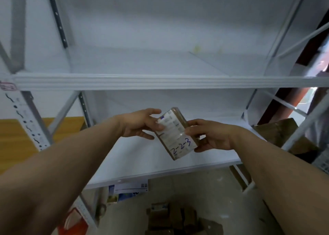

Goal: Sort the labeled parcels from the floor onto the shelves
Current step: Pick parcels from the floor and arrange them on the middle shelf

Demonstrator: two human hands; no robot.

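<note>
A small brown cardboard parcel (pixel 175 133) with a white label marked "2-2-3" in blue is held tilted above the lower white shelf (pixel 135 161). My left hand (pixel 140 123) touches its upper left edge with thumb and fingertips. My right hand (pixel 208 135) grips its right side, thumb on the label face and fingers behind. An upper white shelf (pixel 160 82) runs across the view above the hands and looks bare.
Several brown parcels (pixel 178 218) lie on the floor below. More cardboard boxes (pixel 277 129) sit on a rack at the right. A perforated upright post (pixel 26 120) stands at the left, and a red-and-white item (pixel 74 220) leans at its foot.
</note>
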